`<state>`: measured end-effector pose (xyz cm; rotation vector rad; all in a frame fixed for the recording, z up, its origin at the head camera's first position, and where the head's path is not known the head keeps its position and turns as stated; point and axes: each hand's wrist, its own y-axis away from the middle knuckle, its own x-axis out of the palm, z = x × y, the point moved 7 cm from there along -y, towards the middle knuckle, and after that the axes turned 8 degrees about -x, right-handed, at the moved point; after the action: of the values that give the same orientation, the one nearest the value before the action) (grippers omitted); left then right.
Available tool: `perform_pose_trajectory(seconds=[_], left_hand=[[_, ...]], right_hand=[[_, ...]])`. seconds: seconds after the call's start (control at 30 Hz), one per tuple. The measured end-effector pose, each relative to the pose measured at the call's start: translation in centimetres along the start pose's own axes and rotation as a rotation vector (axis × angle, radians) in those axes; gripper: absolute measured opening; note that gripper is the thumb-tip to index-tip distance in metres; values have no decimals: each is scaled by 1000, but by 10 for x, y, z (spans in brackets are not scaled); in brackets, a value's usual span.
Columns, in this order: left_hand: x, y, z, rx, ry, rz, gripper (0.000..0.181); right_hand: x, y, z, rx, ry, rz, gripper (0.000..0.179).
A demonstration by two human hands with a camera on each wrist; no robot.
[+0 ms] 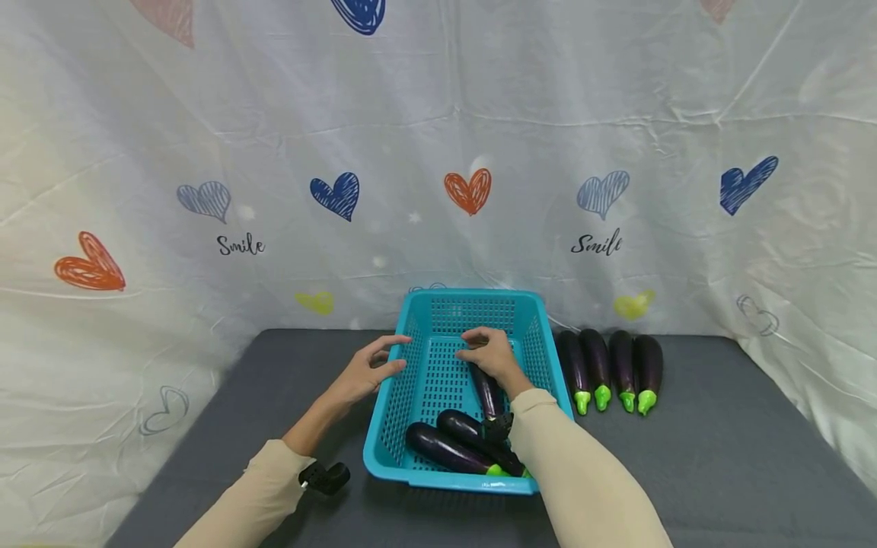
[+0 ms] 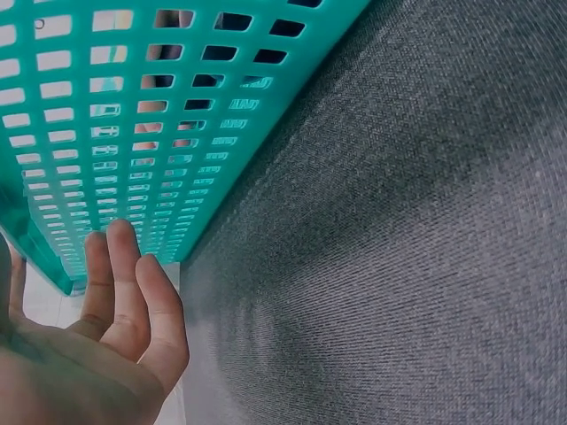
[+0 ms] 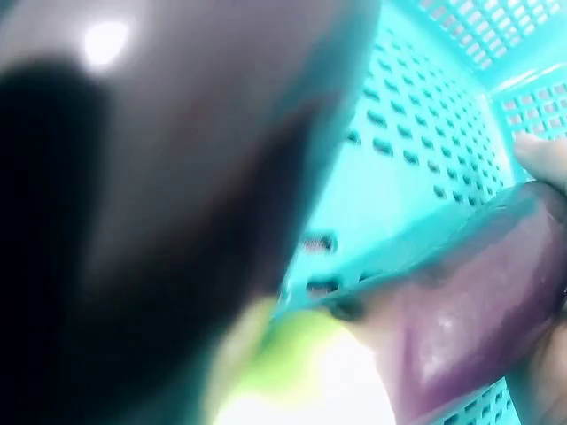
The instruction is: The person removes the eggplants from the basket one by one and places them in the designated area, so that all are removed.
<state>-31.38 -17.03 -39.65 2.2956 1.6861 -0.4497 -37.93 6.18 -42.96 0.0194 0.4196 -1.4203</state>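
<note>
A blue perforated plastic basket (image 1: 473,482) stands on the grey cloth. Inside it, my right hand (image 1: 495,356) holds the far end of a dark purple eggplant (image 1: 488,392); the right wrist view shows the hand's fingers (image 3: 542,159) at that end. Two more eggplants, one nearest the front (image 1: 441,447) and one just behind it (image 1: 460,424), lie at the basket's near end, partly behind the right wrist. At the left side of the basket is my left hand (image 1: 366,374), its fingers extended; the left wrist view has several fingers (image 2: 128,283) beside the outer wall.
Several eggplants (image 1: 596,365) lie in a row on the table right of the basket, green stems towards me. A grey cloth (image 1: 712,457) covers the table. Behind hangs a pale curtain (image 1: 404,251) printed with hearts.
</note>
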Motion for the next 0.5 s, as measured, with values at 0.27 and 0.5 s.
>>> perform_pose_trajectory(seconds=[0.27,0.5], left_hand=[[-1,-4,8,1,-13,-9,47],[-1,-3,6,-1,-22,-12,47]], right_hand=[[1,-9,-7,0,-64,-87,31],[-4,-13,-6,-36,-68,-117,28]])
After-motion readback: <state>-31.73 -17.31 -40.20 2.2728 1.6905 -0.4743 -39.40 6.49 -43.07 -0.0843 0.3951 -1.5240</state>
